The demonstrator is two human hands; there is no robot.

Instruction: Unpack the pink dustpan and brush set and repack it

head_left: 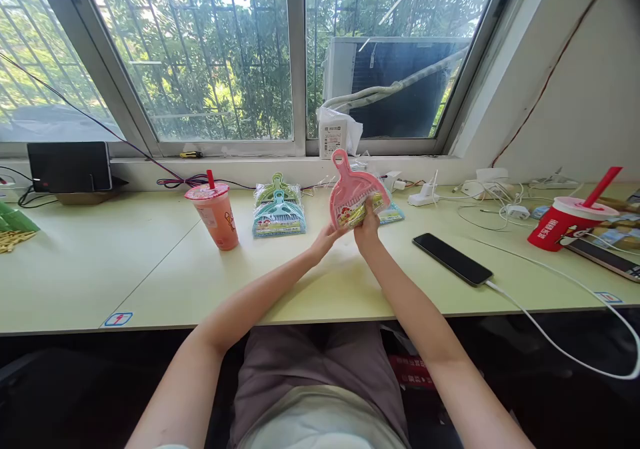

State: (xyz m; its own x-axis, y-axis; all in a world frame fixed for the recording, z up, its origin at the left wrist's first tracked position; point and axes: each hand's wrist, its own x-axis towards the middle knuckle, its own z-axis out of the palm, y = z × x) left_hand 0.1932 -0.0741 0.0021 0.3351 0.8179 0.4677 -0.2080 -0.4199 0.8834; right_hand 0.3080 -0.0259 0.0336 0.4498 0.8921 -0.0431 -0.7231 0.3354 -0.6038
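A pink dustpan [347, 186] with a small brush, in a clear wrapper with a yellow label, is held upright above the table. My left hand [327, 241] grips its lower left edge. My right hand [368, 226] is closed on its lower right part, thumb over the label. Behind it, partly hidden, a blue wrapped set [393, 214] lies on the table. To the left, a light blue dustpan set [279, 217] lies in front of and overlapping a green one [278, 186], both wrapped.
A drink cup [215, 216] stands left on the table [165, 296]. A black phone [453, 258] with a white cable lies right. Farther right are a tilted red cup [570, 222] and tangled cables. A tablet [70, 167] and white box [334, 137] stand near the window.
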